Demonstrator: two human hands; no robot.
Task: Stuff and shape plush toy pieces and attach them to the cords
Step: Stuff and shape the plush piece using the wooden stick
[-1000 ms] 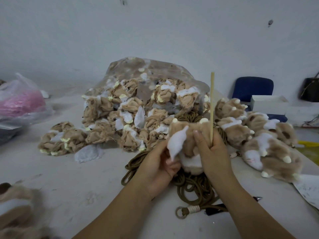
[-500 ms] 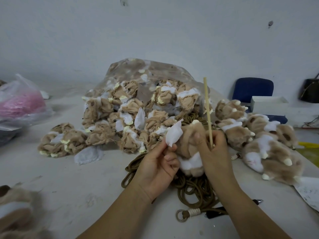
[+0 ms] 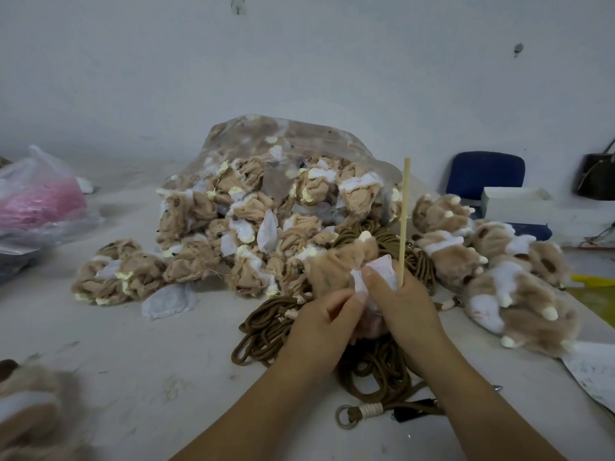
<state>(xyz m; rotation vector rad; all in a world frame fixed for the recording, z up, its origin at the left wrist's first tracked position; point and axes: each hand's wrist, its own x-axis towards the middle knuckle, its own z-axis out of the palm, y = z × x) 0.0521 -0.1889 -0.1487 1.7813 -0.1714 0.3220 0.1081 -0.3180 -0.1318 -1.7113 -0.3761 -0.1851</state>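
At the far left of the counter (image 3: 133, 361) sits a thin plastic bag with something pink inside (image 3: 40, 201). Nearer you, at the bottom left edge, is a blurred tan and white plush shape (image 3: 30, 410). Moving right, a small heap of limp, unstuffed tan pieces (image 3: 119, 271) lies on the counter. Behind it, a big clear bag (image 3: 266, 154) spills many more of the same. In front of that pile is a tangle of brown cords (image 3: 266, 324), one end finished with a metal ring (image 3: 347, 417) bound in pale thread.

Over the cords, in the middle, your left hand (image 3: 319, 331) curls round the lower part of one tan plush piece (image 3: 336, 264), holding it up off the counter. A flap of white fabric (image 3: 379, 271) sticks out at the piece's opening. Your right hand (image 3: 409, 304) is just beside the left and touches the piece. Its thumb presses on the white fabric, and its fingers clasp a thin wooden stick (image 3: 404, 221) that stands upright. The stick's lower end is hidden behind the hand, so I cannot tell whether it is inside the piece.

To the right lie plump, stuffed plush toys (image 3: 519, 294), with a blue chair (image 3: 486, 174) behind them.

This looks like the stuffing and shaping step, with the piece not yet on a cord. The next move likely calls for a firm hold with the left hand. The stick can then push the white fabric down into the opening without poking through a seam.
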